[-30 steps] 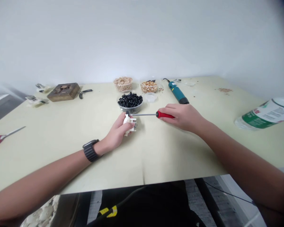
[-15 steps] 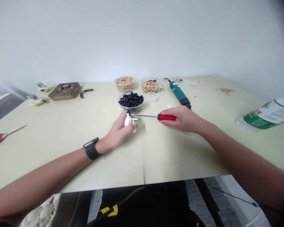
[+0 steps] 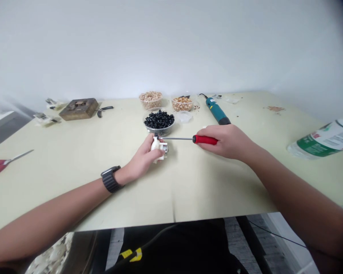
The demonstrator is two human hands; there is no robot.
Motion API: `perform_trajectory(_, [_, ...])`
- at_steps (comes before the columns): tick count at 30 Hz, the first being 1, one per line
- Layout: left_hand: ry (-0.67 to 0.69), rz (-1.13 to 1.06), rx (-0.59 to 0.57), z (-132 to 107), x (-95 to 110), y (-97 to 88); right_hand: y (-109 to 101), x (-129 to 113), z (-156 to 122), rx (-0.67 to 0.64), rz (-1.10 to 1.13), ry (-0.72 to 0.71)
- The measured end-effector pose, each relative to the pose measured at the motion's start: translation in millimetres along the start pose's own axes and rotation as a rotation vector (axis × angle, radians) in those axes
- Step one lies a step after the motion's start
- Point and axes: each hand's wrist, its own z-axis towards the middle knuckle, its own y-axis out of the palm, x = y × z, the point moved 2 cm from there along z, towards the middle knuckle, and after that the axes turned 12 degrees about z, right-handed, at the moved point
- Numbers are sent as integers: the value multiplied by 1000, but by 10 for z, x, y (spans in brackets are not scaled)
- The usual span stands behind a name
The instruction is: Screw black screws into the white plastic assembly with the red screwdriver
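Note:
My left hand (image 3: 141, 158) is closed around a small white plastic part (image 3: 156, 146) with a black piece at its top and a metallic bit on its right side. My right hand (image 3: 227, 140) grips the red handle of a screwdriver (image 3: 205, 140). Its shaft runs level to the left, and the tip meets the black piece at the top of the white part; the exact contact is too small to make out. Just behind my left hand stands a clear tub of black plastic pieces (image 3: 159, 120).
Behind are a tub of pale pieces (image 3: 151, 99), a tub of orange-brown pieces (image 3: 182, 103) and a teal power tool (image 3: 216, 109). Left lie a brown block (image 3: 78, 109), pliers (image 3: 104, 110), white parts (image 3: 45, 119) and red-handled scissors (image 3: 0, 167). A labelled clear bottle (image 3: 321, 140) lies right.
My right hand has shifted slightly right with the screwdriver, and its grip has turned a little. The white part has tilted slightly in my left hand.

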Motion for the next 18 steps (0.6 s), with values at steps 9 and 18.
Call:
perform_trajectory(9, [35, 31, 77, -15, 32, 26, -38, -55, -35, 37, -126, -52])
perform_trajectory(18, [154, 199, 35, 4, -12, -28, -3, 4, 20, -58, 229, 8])
